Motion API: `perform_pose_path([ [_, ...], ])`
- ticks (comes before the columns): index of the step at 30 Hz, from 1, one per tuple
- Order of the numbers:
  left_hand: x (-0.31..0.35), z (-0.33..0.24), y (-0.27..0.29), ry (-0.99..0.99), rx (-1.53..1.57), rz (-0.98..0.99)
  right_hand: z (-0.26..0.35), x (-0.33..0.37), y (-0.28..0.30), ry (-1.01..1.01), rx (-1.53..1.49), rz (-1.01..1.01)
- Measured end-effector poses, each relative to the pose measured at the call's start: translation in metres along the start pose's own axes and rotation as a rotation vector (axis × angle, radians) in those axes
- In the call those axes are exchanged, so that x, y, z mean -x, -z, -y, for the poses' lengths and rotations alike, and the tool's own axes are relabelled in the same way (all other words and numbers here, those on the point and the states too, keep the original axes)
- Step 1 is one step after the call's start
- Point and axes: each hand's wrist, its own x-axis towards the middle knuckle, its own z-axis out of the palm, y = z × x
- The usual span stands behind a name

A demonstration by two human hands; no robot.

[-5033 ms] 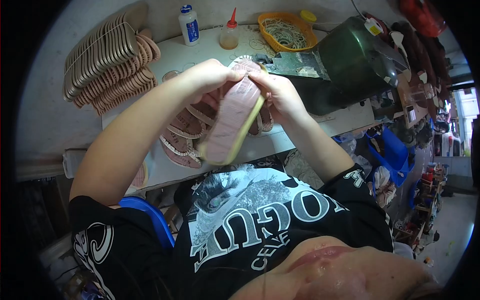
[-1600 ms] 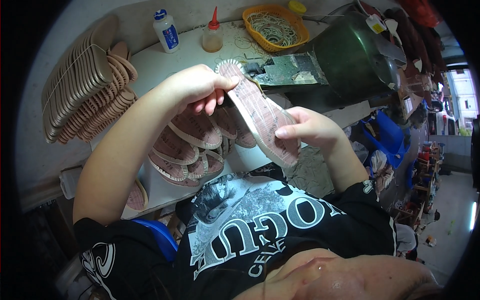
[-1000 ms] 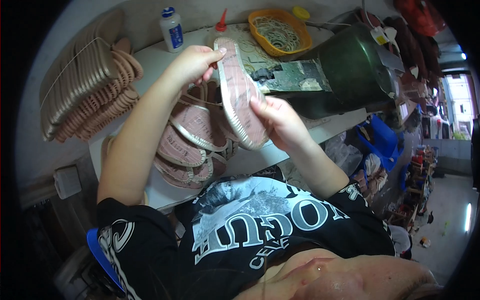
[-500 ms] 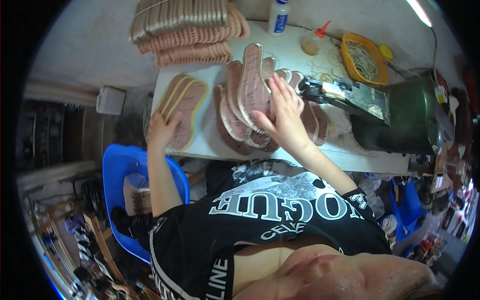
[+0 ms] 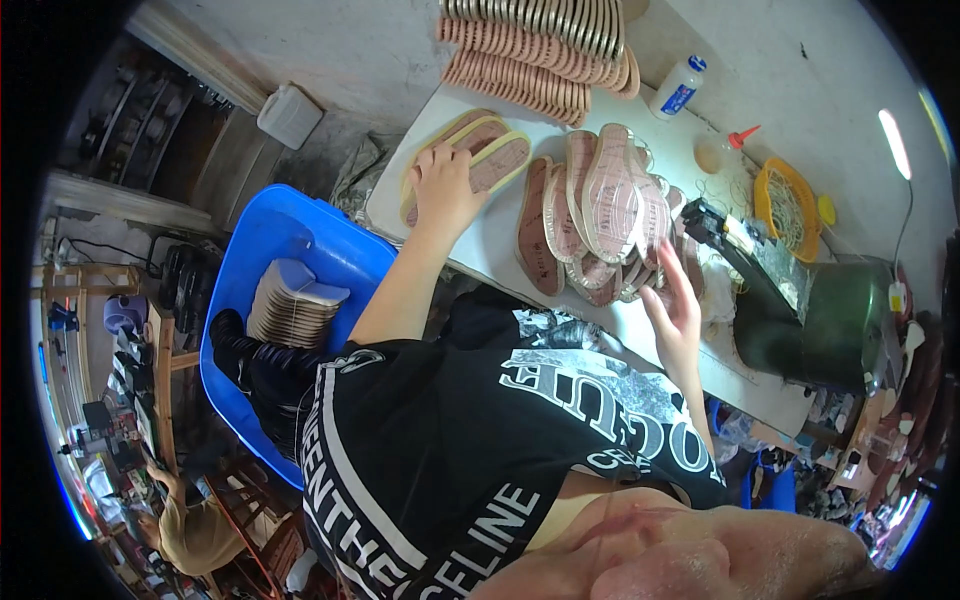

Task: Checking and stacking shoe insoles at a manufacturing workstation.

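My left hand [image 5: 447, 188] is curled over a small group of brown-pink shoe insoles with yellow edges [image 5: 502, 162] lying at the left side of the white table; the fingertips are partly hidden. To the right of it lies an overlapping pile of similar insoles with pale, shiny stitched-looking rims [image 5: 612, 200]. My right hand [image 5: 676, 305] hovers at the near right edge of that pile, fingers apart and nothing in them. Whether its fingertips touch the pile I cannot tell.
Tied stacks of insoles [image 5: 530, 50] stand at the table's back. Behind the pile are a white bottle [image 5: 680, 88], a red-tipped glue bottle [image 5: 722, 150] and a yellow basket [image 5: 768, 190]. A dark green machine [image 5: 825, 325] stands right. A blue tub [image 5: 285, 215] is left below.
My view has swung left, so the table sits farther right. My right hand has drawn back from the top of the pile toward its near edge. My left hand stays on the yellow-edged insoles.
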Motion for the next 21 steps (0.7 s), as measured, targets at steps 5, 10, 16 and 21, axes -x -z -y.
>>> perform_pose_path([
  [5, 0.000, -0.031, 0.056, -0.055, 0.357, 0.152, -0.002, 0.040, 0.037, -0.281, -0.319, 0.128],
  [10, 0.006, -0.110, 0.072, -0.214, 1.528, 0.573, 0.007, 0.027, 0.025, -0.227, -0.535, 0.068],
  [16, 0.020, -0.181, 0.036, -0.351, 1.738, 0.973, 0.006, -0.008, 0.009, -0.213, -1.178, -0.015],
  [21, 0.030, -0.199, 0.037, -0.306, 1.800, 1.005, -0.018, -0.009, 0.032, -0.159, -1.081, 0.052],
])
